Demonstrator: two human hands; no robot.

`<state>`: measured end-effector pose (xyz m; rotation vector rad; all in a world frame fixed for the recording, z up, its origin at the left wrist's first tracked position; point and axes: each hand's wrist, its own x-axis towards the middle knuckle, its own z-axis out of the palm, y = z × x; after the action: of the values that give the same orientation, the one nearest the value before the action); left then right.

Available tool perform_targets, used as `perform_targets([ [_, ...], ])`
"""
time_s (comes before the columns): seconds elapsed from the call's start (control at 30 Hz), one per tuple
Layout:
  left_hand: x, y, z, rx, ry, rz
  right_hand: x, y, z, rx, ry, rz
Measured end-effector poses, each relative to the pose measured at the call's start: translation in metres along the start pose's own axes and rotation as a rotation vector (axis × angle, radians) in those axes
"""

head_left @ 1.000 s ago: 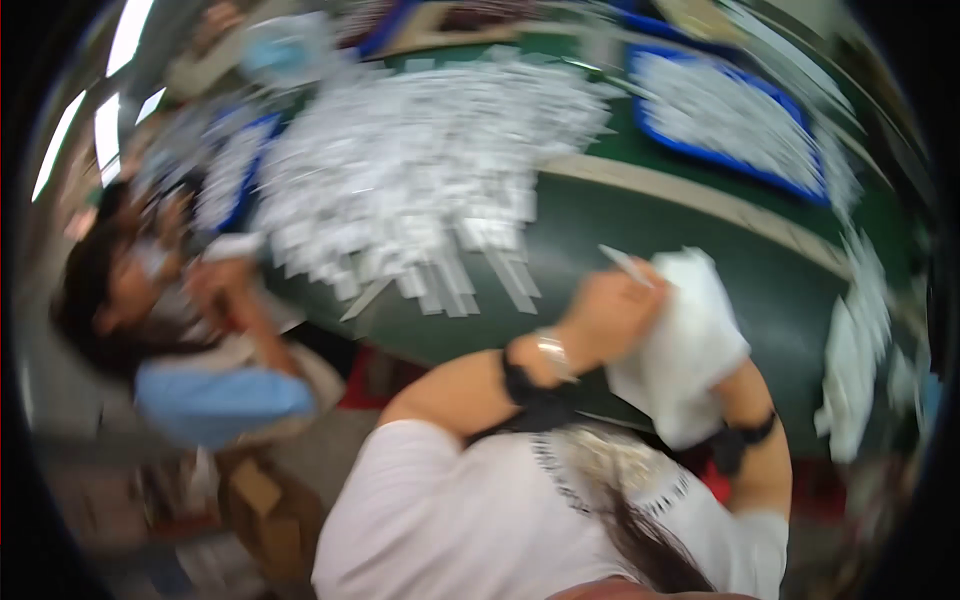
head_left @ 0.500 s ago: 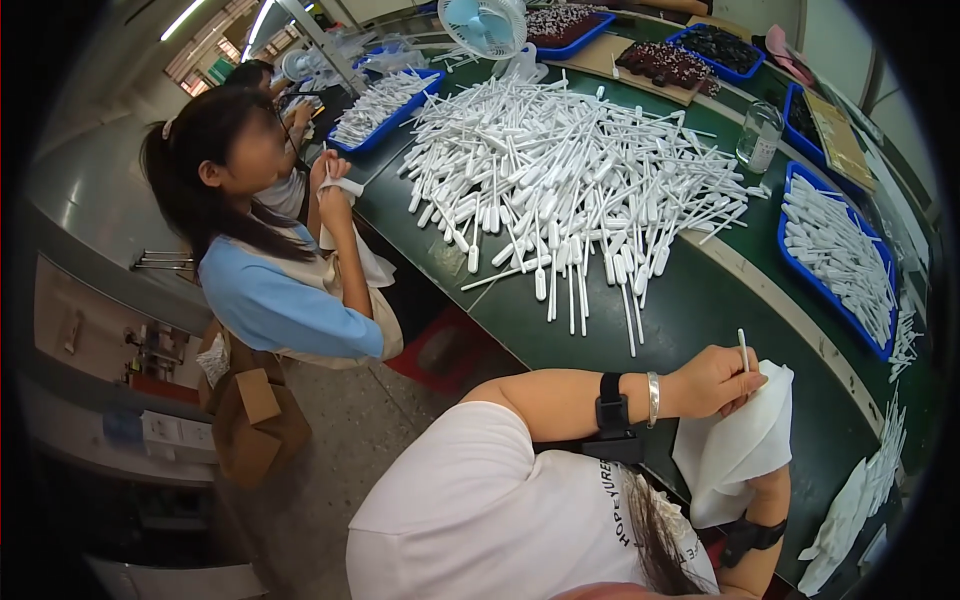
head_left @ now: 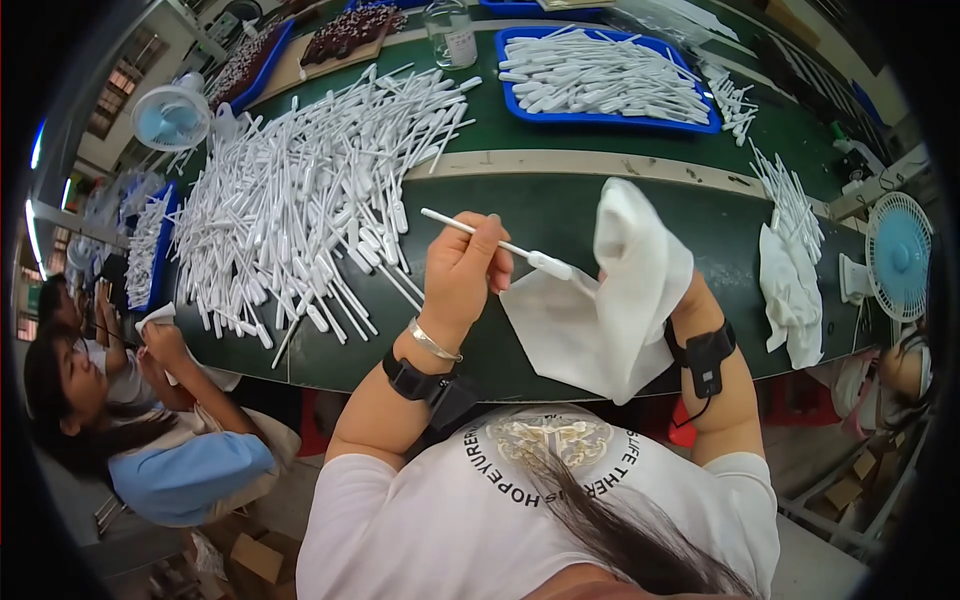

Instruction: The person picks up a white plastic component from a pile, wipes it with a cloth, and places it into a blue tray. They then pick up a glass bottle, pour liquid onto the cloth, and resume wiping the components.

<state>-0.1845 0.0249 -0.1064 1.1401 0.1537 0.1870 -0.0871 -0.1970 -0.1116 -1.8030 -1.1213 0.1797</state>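
Our left hand (head_left: 466, 268) pinches a white dropper (head_left: 541, 261) by its stem, the bulb end pointing right against a white cloth (head_left: 628, 325). The cloth drapes over our right hand (head_left: 691, 292), whose fingers are mostly hidden, so we cannot tell how they close. All this is above the green bench (head_left: 540, 205), by its near edge. We see a pile of droppers (head_left: 310, 200) toward the left end, a blue tray (head_left: 640, 126) of more along the far side, and a crumpled cloth (head_left: 790, 298) toward the right end.

White short-sleeved shirt (head_left: 390, 520), gold emblem (head_left: 550, 442); silver bangle (head_left: 432, 343); black straps (head_left: 707, 352).
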Motion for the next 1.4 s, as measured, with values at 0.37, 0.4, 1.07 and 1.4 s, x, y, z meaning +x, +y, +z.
perform_targets([
  [0.37,-0.002,0.001,-0.002,-0.082,0.022,0.025,0.01,-0.022,0.016,0.98,0.235,0.548],
  [0.4,-0.001,-0.001,-0.003,-0.107,0.041,0.011,0.019,-0.03,0.018,0.982,0.237,0.548],
  [1.07,-0.018,-0.016,-0.005,0.1,0.107,-0.059,-0.003,-0.021,0.027,0.685,0.21,0.316],
  [1.4,-0.023,-0.015,0.049,0.471,-0.121,0.007,-0.014,0.009,0.054,0.711,0.226,0.16],
])
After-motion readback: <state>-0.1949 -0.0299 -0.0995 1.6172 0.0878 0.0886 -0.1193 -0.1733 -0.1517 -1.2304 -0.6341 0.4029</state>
